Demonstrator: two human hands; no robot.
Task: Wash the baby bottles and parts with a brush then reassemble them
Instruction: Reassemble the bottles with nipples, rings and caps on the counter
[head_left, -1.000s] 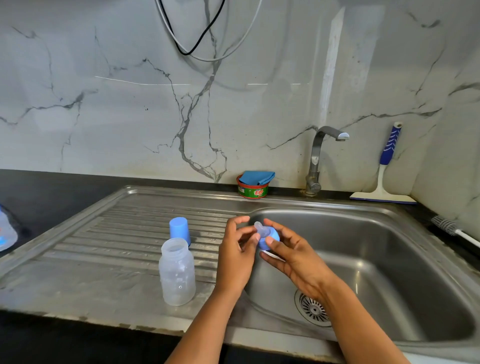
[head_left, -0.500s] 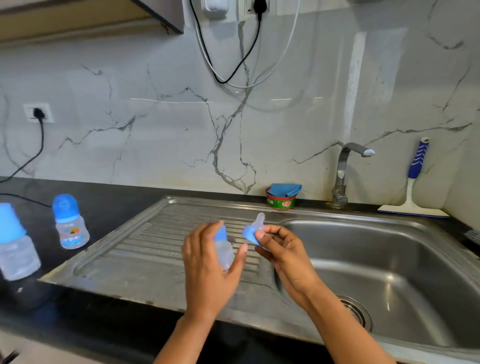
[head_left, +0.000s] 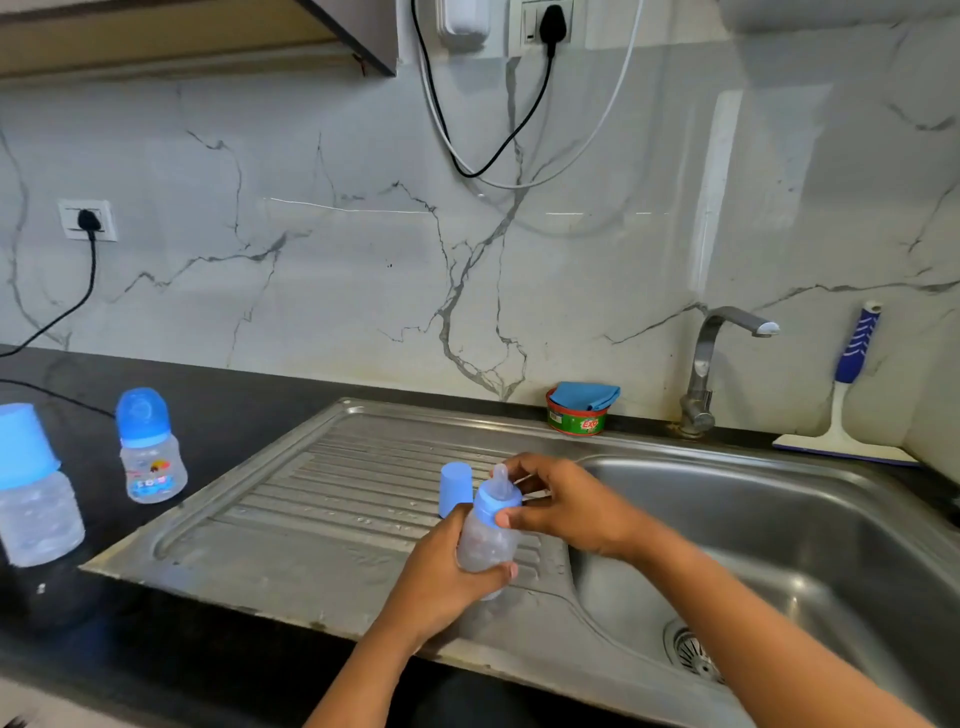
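**Bottle held over the drainboard, collar under the right fingers**

Far left edge of the dark table (head_left: 218, 415): a clear capped bottle (head_left: 32, 488) with a blue cap, partly cut off by the frame; droplets or haze inside, contents unclear. Just to its right, nearer the wall, a second small bottle (head_left: 150, 448) stands upright with a blue domed cap and a printed label; looks empty, though I cannot be sure.

Steel drainboard (head_left: 322, 499), left of the sink basin: a loose blue cap (head_left: 455, 488) stands upright on the ridges, just behind the held bottle.

Left hand (head_left: 441, 582) wraps the translucent bottle body (head_left: 485, 551) from below, fingers closed round it, bottle tilted slightly and lifted off the drainboard. No liquid visible inside. Right hand (head_left: 571, 506) pinches the blue collar (head_left: 496, 501) at the bottle's neck between thumb and fingers; the clear teat (head_left: 500, 475) pokes up through the collar.

Back edge, by the wall: a green round tub (head_left: 577, 420) holding a folded blue cloth (head_left: 586, 396). Then the tap (head_left: 714, 358), spout over the sink basin (head_left: 779, 519); basin holds no items, drain strainer (head_left: 693, 652) at the bottom. Far right corner: a blue-handled squeegee (head_left: 847, 400) leaning on the wall.
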